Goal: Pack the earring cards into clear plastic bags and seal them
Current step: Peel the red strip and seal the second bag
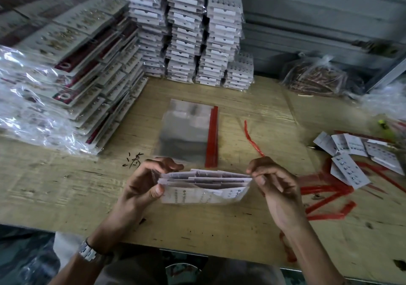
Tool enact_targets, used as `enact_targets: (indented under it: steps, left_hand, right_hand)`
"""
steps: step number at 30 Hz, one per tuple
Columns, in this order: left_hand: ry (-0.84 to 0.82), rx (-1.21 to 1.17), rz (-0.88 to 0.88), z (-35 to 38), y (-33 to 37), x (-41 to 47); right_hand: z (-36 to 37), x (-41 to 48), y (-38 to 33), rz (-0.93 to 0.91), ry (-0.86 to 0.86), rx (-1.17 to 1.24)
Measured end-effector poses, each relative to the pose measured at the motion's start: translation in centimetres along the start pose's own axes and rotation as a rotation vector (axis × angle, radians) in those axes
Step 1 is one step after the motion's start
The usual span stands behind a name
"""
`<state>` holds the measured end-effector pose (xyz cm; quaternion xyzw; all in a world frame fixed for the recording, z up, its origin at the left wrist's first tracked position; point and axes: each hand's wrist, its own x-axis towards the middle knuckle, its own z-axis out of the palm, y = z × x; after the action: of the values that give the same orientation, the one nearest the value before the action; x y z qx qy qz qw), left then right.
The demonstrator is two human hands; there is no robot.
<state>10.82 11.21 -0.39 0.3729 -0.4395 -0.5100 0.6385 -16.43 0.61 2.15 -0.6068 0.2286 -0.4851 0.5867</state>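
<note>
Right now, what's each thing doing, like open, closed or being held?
Left hand: grips the bag's left end.
Right hand: pinches the bag's right end.
Bag: full of cards, top not sealed.
Strip: peeled, sticking up from the right hand.
Empty bags: flat pile, red tapes on.
Loose cards: unpacked, scattered.
Old strips: peeled off, lying loose.
Packed stacks: bagged, piled at the back.

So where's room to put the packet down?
Bare table lies left of the left hand, in front of the slanted card stacks, and between the empty bags and the loose cards. Red strips crowd the right side.
</note>
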Motion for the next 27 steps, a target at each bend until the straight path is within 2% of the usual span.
enact_targets:
  steps: [6, 11, 15, 20, 24, 27]
  left_hand:
    - [0.041, -0.096, 0.002, 0.3, 0.2, 0.2]
    - [0.053, -0.150, 0.013, 0.9, 0.3, 0.7]
    - [0.126, -0.147, 0.038, 2.1, 0.3, 0.9]
    - [0.125, -0.200, 0.057, 2.1, 0.1, 0.6]
    - [0.182, -0.094, 0.147, 2.0, -0.7, 0.4]
    - [0.238, -0.041, 0.215, 2.1, -1.2, 0.5]
  right_hand:
    - [0.7, -0.1, 0.2, 0.027, 0.129, 0.140]
    - [0.8, 0.0, 0.6, 0.001, 0.095, 0.158]
    - [0.4, -0.1, 1.0, 0.009, 0.074, 0.160]
    - [0.1, 0.2, 0.8, 0.008, 0.029, 0.055]
    - [-0.1, 0.0, 0.6, 0.034, 0.090, -0.017]
    - [0.4, 0.0, 0.4, 0.051, 0.116, 0.017]
